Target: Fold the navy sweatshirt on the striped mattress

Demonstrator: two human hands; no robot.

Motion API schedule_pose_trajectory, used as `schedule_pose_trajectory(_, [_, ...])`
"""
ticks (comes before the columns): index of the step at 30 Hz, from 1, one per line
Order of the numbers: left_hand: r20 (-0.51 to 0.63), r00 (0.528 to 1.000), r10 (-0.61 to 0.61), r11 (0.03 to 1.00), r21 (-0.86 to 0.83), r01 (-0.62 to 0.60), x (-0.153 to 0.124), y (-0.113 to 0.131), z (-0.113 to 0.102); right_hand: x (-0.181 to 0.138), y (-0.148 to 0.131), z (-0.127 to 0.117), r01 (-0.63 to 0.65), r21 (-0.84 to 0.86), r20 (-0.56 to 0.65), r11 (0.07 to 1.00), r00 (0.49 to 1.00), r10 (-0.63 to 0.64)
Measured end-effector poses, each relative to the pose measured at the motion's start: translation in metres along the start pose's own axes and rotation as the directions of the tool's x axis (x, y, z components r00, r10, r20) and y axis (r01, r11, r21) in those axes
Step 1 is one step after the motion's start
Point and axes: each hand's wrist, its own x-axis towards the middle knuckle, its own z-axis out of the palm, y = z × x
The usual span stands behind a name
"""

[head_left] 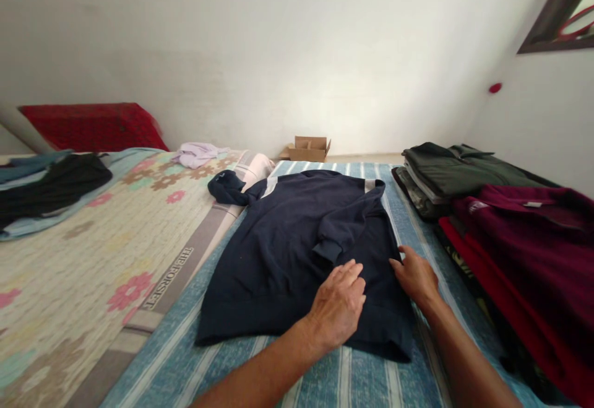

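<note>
A dark navy sweatshirt (pixel 278 253) with white shoulder patches lies spread on a blue striped cover (pixel 176 346), its hem towards me. Its right sleeve (pixel 346 225) is folded inward across the body, cuff near the middle. The left sleeve (pixel 227 188) sticks out to the side, bunched at its end. My left hand (pixel 338 303) rests on the fabric just below the folded cuff, fingers stretched out and close together. At the garment's right edge, my right hand (pixel 415 273) has thumb and fingertips closed on the side seam.
Folded clothes are stacked at the right: a dark green pile (pixel 459 169) and a maroon garment (pixel 533 228) over red ones. A flowered mattress cover (pixel 93 259) on the left bears dark clothes (pixel 55 185) and a lilac cloth (pixel 197 154). A cardboard box (pixel 309 149) stands by the wall.
</note>
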Motion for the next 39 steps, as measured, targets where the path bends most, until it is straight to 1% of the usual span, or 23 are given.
schedule_pose_trajectory(3, [0.039, 0.999, -0.023, 1.000, 0.007, 0.022, -0.006, 0.003, 0.016, 0.002, 0.004, 0.002, 0.012, 0.011, -0.010, 1.000, 1.000, -0.012])
schedule_pose_trajectory(5, [0.032, 0.999, -0.037, 0.999, 0.033, 0.036, -0.009, 0.005, 0.021, 0.004, 0.006, 0.003, 0.022, 0.020, -0.016, 1.000, 1.000, -0.022])
schedule_pose_trajectory(8, [-0.001, 1.000, -0.017, 0.998, 0.068, 0.017, -0.010, 0.013, 0.019, 0.006, 0.009, 0.005, 0.040, 0.031, -0.021, 0.999, 0.999, -0.039])
schedule_pose_trajectory(12, [-0.012, 0.998, 0.067, 0.997, 0.042, -0.067, -0.013, 0.027, 0.014, 0.007, 0.011, 0.006, 0.056, 0.037, -0.025, 0.998, 0.998, -0.055])
schedule_pose_trajectory(14, [0.017, 0.996, 0.090, 0.996, 0.000, -0.090, -0.014, 0.034, 0.013, 0.007, 0.012, 0.006, 0.059, 0.034, -0.025, 0.998, 0.998, -0.059])
schedule_pose_trajectory(17, [0.090, 0.992, 0.085, 0.995, -0.053, -0.080, -0.016, 0.043, 0.015, 0.007, 0.012, 0.005, 0.081, 0.039, -0.028, 0.996, 0.996, -0.080])
schedule_pose_trajectory(20, [0.156, 0.985, 0.071, 0.997, -0.028, -0.067, -0.015, 0.052, 0.019, 0.006, 0.013, 0.004, 0.104, 0.054, -0.039, 0.993, 0.994, -0.102])
schedule_pose_trajectory(22, [0.176, 0.982, 0.063, 0.998, 0.016, -0.067, -0.013, 0.058, 0.023, 0.006, 0.013, 0.003, 0.108, 0.058, -0.040, 0.992, 0.994, -0.106])
schedule_pose_trajectory(27, [0.174, 0.984, 0.034, 0.989, 0.136, -0.058, -0.006, 0.071, 0.029, 0.006, 0.013, 0.001, 0.127, 0.067, -0.026, 0.990, 0.992, -0.125])
schedule_pose_trajectory(29, [0.186, 0.982, 0.035, 0.985, 0.159, -0.065, -0.003, 0.074, 0.029, 0.005, 0.013, 0.001, 0.137, 0.076, -0.020, 0.988, 0.990, -0.136])
schedule_pose_trajectory(33, [0.208, 0.977, 0.040, 0.994, 0.096, -0.061, 0.002, 0.075, 0.026, 0.005, 0.013, -0.001, 0.141, 0.088, -0.021, 0.986, 0.990, -0.140])
schedule_pose_trajectory(39, [0.130, 0.989, 0.064, 0.997, 0.033, -0.069, 0.001, 0.073, 0.027, 0.008, 0.014, -0.004, 0.158, 0.088, -0.018, 0.983, 0.987, -0.157])
